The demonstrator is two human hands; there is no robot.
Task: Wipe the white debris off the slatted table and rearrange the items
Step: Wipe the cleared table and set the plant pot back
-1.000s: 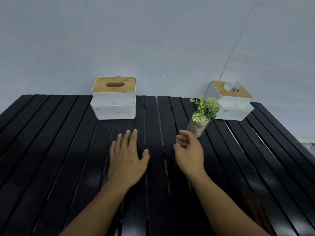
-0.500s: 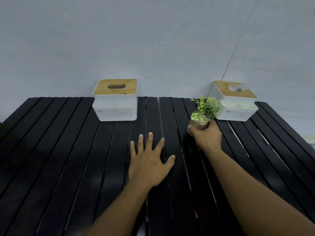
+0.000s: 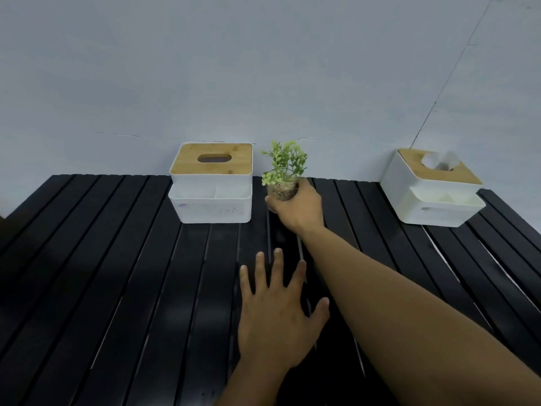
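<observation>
1. The small plant (image 3: 283, 165) in a clear glass pot (image 3: 281, 192) is held by the right hand (image 3: 295, 209), fingers wrapped tight round the pot's lower wall. It sits near the back of the slatted table (image 3: 117, 288), just beside the left tissue box (image 3: 211, 183); whether the base is touching the slats cannot be told.
2. The left hand (image 3: 278, 315) is laid flat on the slats, fingers spread wide, nothing held.
3. The right tissue box (image 3: 433, 189) is seen well apart at the far right, a tissue poking from its wooden lid.
4. Handling, judged: the pot looks light and small, one-handed carry is enough. Glass is likely smooth and breakable, so a firm wrap round the wall is wanted, not a pinch on the rim.
5. The leaves look soft and thin; they should not be gripped, since the stems would likely bend or pull out.
6. Gravel or soil seems visible inside, so the pot is best kept upright.
7. The gaps between slats could let a narrow base tip; set-down on one slat is safer.
8. No white debris is made out on the slats.
</observation>
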